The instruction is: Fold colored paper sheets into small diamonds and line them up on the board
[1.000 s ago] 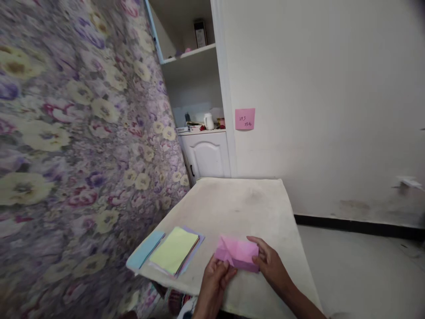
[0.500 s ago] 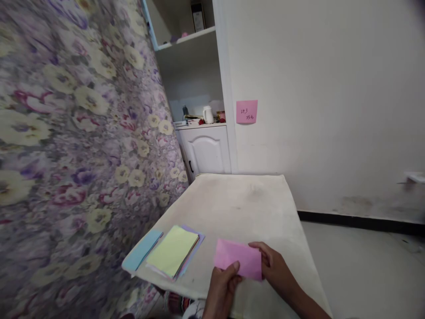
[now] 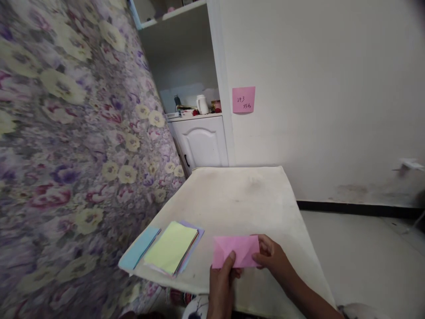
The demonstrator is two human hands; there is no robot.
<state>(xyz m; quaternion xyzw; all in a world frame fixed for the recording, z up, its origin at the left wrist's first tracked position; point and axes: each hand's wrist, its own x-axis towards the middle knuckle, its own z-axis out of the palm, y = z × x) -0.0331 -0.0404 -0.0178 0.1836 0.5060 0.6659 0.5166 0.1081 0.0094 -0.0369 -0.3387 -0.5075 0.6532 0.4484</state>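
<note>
— Where is the folded pink paper (image 3: pixel 246 247), and how do the hands hold it?

— Over the near part of the table (image 3: pixel 239 212), though whether it touches cannot be told; the left hand (image 3: pixel 223 279) pinches its near edge, thumb on top, and the right hand (image 3: pixel 270 253) pinches its right edge between thumb and fingers

— What could go wrong?

— The folds might skew if the two grips pull unevenly, and a hard left thumb could dent it; a leftward sweep might nudge the yellow-topped paper stack (image 3: pixel 171 246)

— Any containers?

— The open cabinet (image 3: pixel 181 66), far left, bears a white jug (image 3: pixel 202 105) and small items (image 3: pixel 195 113); the jug's inside is hidden, as is whatever the closed cupboard door (image 3: pixel 204 146) covers
</note>
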